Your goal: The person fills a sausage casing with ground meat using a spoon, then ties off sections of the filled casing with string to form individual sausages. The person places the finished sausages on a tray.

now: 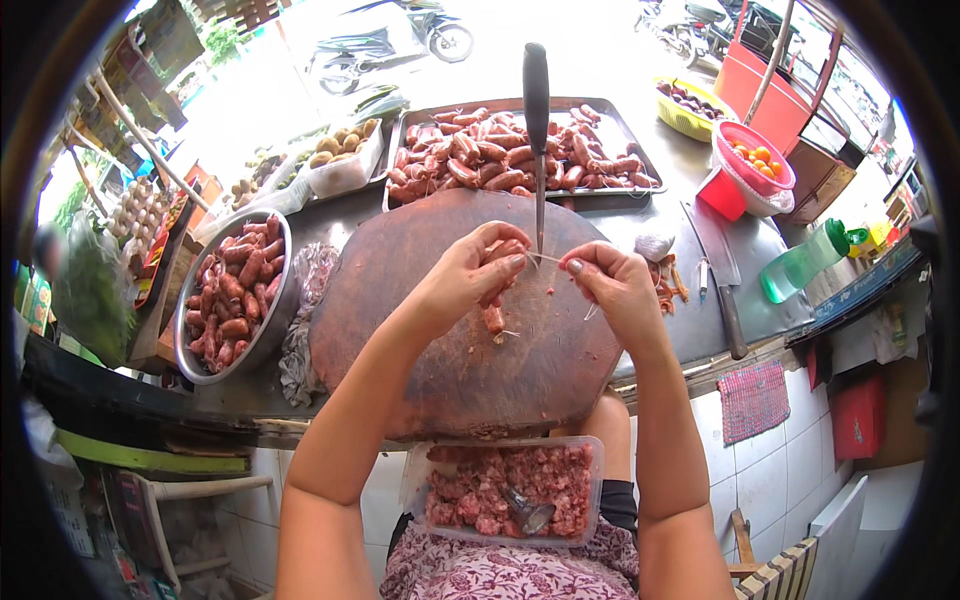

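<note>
Above the round wooden chopping board [400, 290], my left hand [465, 275] is closed around a sausage [494, 318] whose lower end hangs down toward the wood. A thin white string [547, 259] runs taut from there to my right hand [610, 285], which pinches it between thumb and fingers; a loose tail dangles below. Behind the string a dark-handled knife [537, 110] stands upright, its blade reaching down past my fingers; where its tip ends is hidden. On my lap rests a plastic tub [597, 490] of minced meat [470, 490] with a metal funnel-like tool [530, 513] in it.
A metal tray [640, 200] heaped with sausages lies beyond the board. At left stands a steel bowl [285, 300] of sausages. A cleaver-like knife [725, 280], green bottle [805, 262] and red-pink basket [725, 150] with orange fruit are on the right. A checked cloth [755, 402] hangs from the edge.
</note>
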`<action>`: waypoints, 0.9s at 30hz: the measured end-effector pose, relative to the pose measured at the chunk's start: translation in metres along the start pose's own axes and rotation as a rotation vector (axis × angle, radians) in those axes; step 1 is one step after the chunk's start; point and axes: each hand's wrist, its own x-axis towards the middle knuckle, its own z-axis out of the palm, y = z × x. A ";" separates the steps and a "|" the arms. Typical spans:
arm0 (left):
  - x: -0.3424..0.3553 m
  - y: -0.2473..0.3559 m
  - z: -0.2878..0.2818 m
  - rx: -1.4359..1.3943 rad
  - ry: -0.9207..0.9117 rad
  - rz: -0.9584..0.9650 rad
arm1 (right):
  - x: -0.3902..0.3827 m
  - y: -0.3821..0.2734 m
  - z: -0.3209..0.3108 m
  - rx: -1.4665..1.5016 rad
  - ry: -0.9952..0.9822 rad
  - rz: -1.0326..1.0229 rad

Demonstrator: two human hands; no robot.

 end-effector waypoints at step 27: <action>0.194 -0.005 -0.118 -0.113 0.612 0.077 | 0.057 0.078 0.008 -0.835 0.234 -0.314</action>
